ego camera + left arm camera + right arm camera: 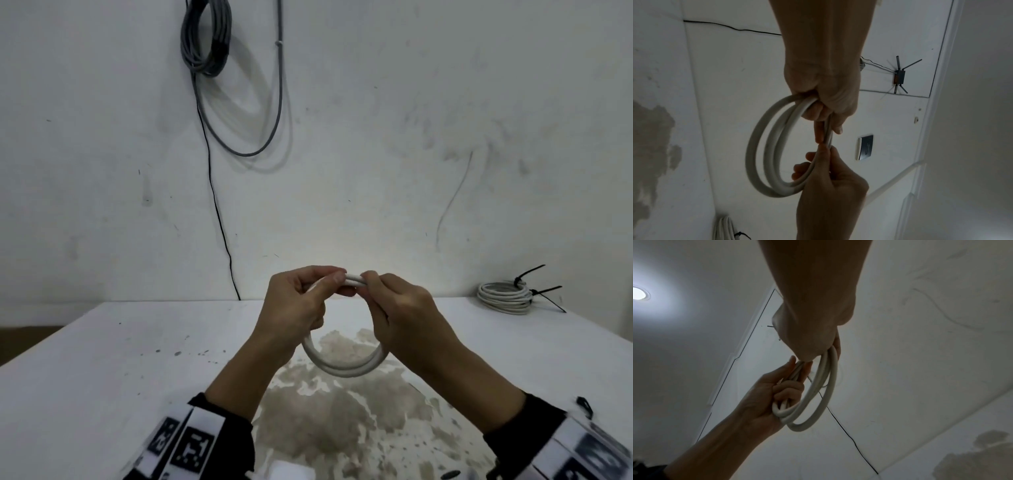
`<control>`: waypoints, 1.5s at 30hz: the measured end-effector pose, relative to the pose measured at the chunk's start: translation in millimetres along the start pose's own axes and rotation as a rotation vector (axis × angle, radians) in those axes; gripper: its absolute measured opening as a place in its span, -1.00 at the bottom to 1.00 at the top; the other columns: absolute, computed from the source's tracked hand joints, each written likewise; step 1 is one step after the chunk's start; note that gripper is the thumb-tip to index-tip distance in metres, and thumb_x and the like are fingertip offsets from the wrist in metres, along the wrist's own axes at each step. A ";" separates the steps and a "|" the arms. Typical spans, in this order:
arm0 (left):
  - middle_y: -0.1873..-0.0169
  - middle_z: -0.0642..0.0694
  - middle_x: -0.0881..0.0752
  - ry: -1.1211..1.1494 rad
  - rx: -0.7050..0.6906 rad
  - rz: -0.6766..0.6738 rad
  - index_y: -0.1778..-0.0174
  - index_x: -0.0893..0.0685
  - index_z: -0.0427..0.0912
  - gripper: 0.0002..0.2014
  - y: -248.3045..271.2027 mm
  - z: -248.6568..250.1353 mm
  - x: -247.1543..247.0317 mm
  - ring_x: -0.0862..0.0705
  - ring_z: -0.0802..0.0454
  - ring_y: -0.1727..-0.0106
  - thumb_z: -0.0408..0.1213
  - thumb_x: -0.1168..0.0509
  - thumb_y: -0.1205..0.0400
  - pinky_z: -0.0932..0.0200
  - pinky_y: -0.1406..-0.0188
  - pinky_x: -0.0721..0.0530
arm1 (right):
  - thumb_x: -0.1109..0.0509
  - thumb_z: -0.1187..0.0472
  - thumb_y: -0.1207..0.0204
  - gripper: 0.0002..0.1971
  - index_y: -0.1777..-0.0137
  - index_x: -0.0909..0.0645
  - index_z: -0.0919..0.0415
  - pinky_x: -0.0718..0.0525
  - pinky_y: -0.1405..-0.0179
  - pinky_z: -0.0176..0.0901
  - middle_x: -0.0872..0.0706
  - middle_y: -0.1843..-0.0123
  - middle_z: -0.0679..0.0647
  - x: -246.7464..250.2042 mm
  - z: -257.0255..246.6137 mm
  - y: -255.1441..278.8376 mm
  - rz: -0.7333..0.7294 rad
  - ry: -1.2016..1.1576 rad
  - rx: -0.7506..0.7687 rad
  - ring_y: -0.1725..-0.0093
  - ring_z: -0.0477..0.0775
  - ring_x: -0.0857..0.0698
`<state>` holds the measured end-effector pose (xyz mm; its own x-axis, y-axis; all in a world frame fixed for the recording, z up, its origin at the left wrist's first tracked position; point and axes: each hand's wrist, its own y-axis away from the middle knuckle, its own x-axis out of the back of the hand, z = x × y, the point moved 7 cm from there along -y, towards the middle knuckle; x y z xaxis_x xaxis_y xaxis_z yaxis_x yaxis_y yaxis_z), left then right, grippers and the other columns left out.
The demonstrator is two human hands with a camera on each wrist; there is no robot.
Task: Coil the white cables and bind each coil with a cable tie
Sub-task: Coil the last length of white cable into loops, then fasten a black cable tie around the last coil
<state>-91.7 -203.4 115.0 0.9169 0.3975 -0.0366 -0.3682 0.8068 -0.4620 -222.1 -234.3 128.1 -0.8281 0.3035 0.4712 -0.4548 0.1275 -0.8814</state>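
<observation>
- A person stands at a white table (102, 359) whose surface has a large worn, brownish patch in the middle.
- Both hands are raised above the table, close together, holding a small coil of white cable (342, 368) upright in the air.
- The left hand (294, 305) has its fingers curled around the top of the coil, with thumb and forefinger pinching the strands.
- The right hand (404, 308) also grips the top of the coil, just beside the left, fingers wrapped round the strands.
- The lower arc of the coil hangs between the wrists, clear of the table.
- In the left wrist view the coil (764, 146) shows as about two loops running between the two hands.
- At the far right of the table lies a second coiled white cable (503, 297), bound with black cable ties (534, 284) whose tails stick out.
- A grey cable bundle (203, 37) hangs on the white wall behind.
</observation>
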 end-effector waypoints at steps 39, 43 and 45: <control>0.73 0.19 -0.55 -0.096 -0.118 0.058 -0.01 -0.78 -0.19 -0.84 -1.2 -42.8 -48.9 -0.29 0.20 0.79 -0.36 -0.35 -0.57 0.47 0.78 -0.29 | -0.31 0.08 -0.58 -0.83 0.12 -0.75 -0.08 -0.75 0.15 -0.13 -0.82 0.19 -0.01 10.3 104.6 77.2 -0.033 -0.662 -0.929 0.16 -0.03 -0.81; 0.76 0.02 -0.57 -0.093 -0.034 -0.141 -0.04 -0.76 -0.31 -0.82 4.8 -52.7 -86.5 -0.56 0.30 0.72 -0.41 -0.34 -0.57 0.49 0.73 -0.42 | -0.38 0.14 -0.54 -0.77 -0.03 -0.76 0.26 -0.66 -0.03 -0.07 -0.78 0.04 0.17 54.6 189.9 140.3 -0.166 -0.147 -1.204 0.01 0.08 -0.72; 0.37 -0.01 -0.64 -0.099 -0.025 -0.209 -0.07 -0.75 -0.34 -0.80 7.7 -55.2 -100.7 -0.65 0.15 0.33 -0.43 -0.33 -0.57 0.05 0.57 -0.58 | -0.37 0.16 -0.52 -0.69 -0.23 -0.67 0.26 -0.52 -0.29 -0.10 -0.69 -0.26 0.19 67.8 227.7 174.6 -0.476 0.237 -1.244 -0.28 0.19 -0.62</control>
<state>-178.4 -261.4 66.2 0.9527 0.2651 0.1488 -0.1672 0.8656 -0.4720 -432.3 -406.4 13.6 -0.5410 0.1287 0.8311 0.0206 0.9899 -0.1399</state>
